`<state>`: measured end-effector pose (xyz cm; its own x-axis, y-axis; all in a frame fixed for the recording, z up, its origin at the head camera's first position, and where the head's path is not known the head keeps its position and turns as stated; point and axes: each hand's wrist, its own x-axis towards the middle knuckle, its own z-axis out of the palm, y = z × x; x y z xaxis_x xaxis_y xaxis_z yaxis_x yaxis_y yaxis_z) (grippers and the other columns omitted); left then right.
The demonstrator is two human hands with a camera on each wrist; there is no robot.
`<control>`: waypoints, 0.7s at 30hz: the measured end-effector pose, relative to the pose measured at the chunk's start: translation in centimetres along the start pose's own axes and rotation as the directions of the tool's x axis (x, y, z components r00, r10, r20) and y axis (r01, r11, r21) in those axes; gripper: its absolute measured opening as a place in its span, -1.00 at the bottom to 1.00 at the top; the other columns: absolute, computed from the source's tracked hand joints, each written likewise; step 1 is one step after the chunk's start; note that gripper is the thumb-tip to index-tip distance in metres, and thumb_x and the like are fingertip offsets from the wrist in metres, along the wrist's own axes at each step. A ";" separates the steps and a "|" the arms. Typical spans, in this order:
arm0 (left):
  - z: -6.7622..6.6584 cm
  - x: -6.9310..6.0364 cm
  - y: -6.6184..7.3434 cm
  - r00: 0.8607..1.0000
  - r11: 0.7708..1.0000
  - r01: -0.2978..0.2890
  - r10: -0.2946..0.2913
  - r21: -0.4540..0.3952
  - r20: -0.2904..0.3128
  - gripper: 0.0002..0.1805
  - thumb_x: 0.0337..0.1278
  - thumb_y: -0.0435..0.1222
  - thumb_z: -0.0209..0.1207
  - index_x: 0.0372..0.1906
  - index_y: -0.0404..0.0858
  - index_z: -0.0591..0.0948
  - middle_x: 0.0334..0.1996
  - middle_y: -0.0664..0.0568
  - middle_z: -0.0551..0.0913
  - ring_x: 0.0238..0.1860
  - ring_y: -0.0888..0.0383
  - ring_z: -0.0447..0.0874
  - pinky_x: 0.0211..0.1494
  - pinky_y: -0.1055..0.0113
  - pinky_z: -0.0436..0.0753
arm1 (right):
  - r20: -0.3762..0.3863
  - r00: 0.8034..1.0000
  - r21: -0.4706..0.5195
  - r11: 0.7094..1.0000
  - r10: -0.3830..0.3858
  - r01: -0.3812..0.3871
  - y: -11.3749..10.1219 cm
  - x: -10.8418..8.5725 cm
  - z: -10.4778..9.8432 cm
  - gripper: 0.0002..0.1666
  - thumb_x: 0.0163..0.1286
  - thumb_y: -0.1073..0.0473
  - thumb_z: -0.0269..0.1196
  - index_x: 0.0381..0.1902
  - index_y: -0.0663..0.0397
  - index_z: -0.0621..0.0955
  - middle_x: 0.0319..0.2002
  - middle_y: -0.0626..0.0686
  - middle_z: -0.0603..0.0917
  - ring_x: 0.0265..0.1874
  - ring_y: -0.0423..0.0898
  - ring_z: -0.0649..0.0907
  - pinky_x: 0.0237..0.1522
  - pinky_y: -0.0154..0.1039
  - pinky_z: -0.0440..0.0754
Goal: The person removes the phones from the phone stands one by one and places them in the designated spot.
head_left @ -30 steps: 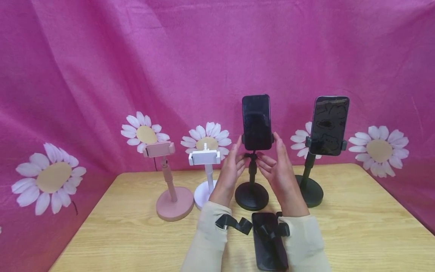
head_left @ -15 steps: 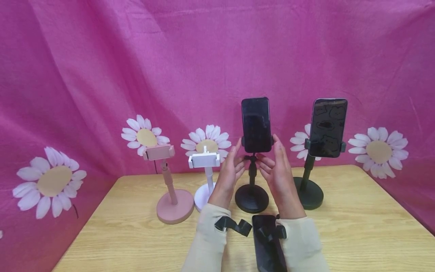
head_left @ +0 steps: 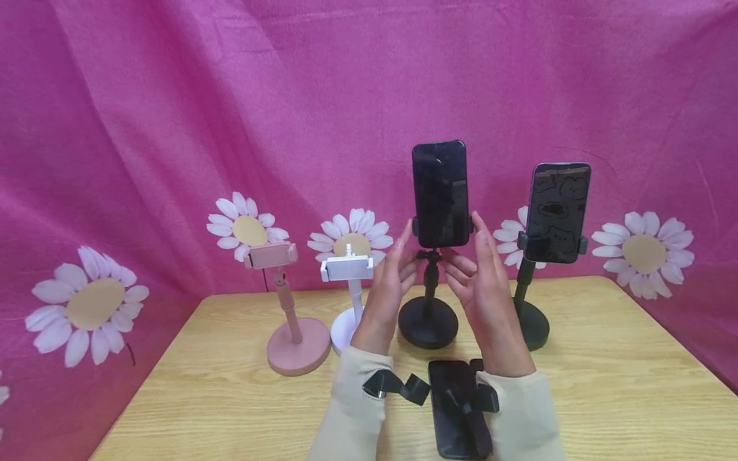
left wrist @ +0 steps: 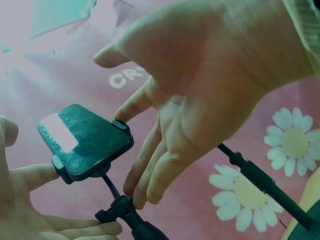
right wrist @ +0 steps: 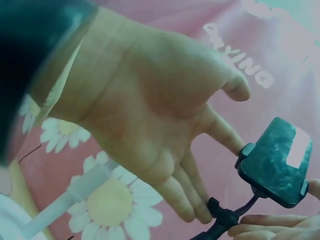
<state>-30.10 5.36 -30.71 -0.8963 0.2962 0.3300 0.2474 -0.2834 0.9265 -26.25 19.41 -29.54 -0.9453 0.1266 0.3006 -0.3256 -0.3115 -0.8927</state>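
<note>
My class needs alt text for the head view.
Left hand and right hand flank an upright phone in a black stand. A pink stand and white stand are left, a second mounted phone right; a third phone lies flat.

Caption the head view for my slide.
Left hand and right hand flank a smartphone clamped in a black phone stand on a wood-grain table.

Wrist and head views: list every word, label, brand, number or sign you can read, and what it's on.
"RYING": white lettering on the pink cloth, right wrist view; the letter before it is unclear.
"CR": same cloth, left wrist view; the right hand cuts off the rest.
White marks, right wrist view's top edge: cut off, unreadable.
Head view: none readable on the central phone or elsewhere.
</note>
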 end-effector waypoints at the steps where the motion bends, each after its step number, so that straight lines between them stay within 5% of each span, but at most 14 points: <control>1: 0.0 -0.2 0.2 1.000 1.000 0.006 -0.006 -0.004 0.001 -0.47 0.39 0.18 -0.23 0.40 0.27 0.30 0.31 0.01 0.43 0.27 -0.02 0.45 0.39 0.01 0.26 | 0.006 1.000 -0.012 1.000 -0.003 0.003 -0.3 -0.3 0.1 -0.34 0.47 -0.30 -0.11 0.48 -0.53 0.09 0.44 0.13 0.18 0.32 0.21 0.37 0.28 0.02 0.30; 7: -0.3 -1.4 1.5 1.000 1.000 0.017 -0.017 0.019 -0.006 -0.48 0.35 0.24 -0.21 0.36 0.35 0.33 0.23 0.03 0.51 0.21 0.04 0.51 0.37 0.06 0.30 | 0.044 0.999 0.007 1.000 -0.018 0.018 -1.5 -1.8 0.6 -0.34 0.47 -0.30 -0.10 0.48 -0.53 0.10 0.45 0.13 0.18 0.31 0.22 0.38 0.23 -0.04 0.35; 14: -1.2 -3.3 2.7 0.998 0.998 -0.047 0.045 0.035 0.044 -0.48 0.42 0.13 -0.21 0.41 0.22 0.30 0.21 -0.10 0.52 0.20 -0.02 0.53 0.34 0.12 0.36 | 0.094 0.996 0.022 1.000 -0.001 -0.001 -2.9 -3.7 1.5 -0.36 0.47 -0.29 -0.10 0.47 -0.53 0.12 0.40 0.22 0.26 0.30 0.21 0.40 0.19 -0.09 0.40; 21: -2.3 -5.4 3.7 0.997 1.000 0.005 -0.004 -0.015 0.076 -0.50 0.43 0.08 -0.16 0.40 0.17 0.33 0.20 -0.11 0.53 0.17 -0.09 0.54 0.30 0.19 0.40 | 0.148 0.988 -0.002 0.999 0.035 -0.035 -3.5 -5.8 1.9 -0.38 0.50 -0.27 -0.12 0.47 -0.52 0.12 0.40 0.22 0.26 0.31 0.20 0.39 0.20 -0.08 0.39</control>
<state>-25.21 0.67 -29.48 -0.8667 0.3657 0.3392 0.2372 -0.2960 0.9253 -19.71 17.95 -27.51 -0.9486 -0.0247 0.3154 -0.2921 -0.3143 -0.9033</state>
